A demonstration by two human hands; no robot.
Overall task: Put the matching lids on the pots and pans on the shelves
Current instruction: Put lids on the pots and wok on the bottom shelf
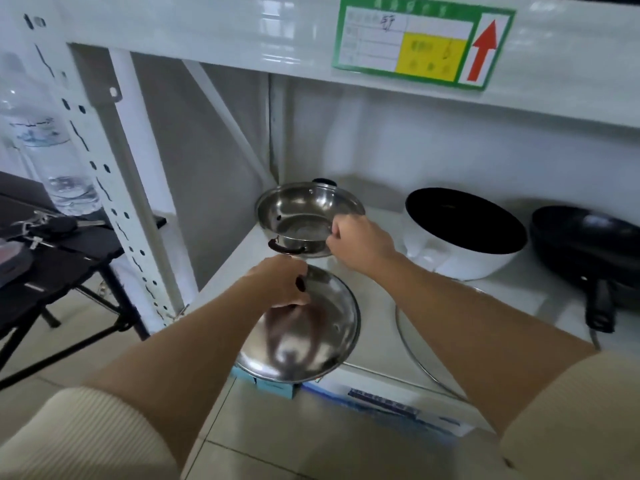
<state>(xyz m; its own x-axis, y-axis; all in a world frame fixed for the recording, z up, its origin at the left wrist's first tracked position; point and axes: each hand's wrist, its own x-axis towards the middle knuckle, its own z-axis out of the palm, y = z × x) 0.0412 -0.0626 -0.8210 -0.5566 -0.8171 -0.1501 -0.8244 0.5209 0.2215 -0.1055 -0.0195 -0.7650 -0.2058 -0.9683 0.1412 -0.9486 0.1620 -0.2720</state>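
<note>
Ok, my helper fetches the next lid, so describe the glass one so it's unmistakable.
On the white shelf, in front of the white pot with black inside, lies the clear glass lid. It is flat and see-through, unlike the shiny steel lid in the left hand.

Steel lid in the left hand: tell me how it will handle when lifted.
The steel lid looks thin and rigid, so probably light. Its polished dome seems slippery, so the left hand gripping the dark knob is the safer hold. Set on edge, it could roll.
</note>
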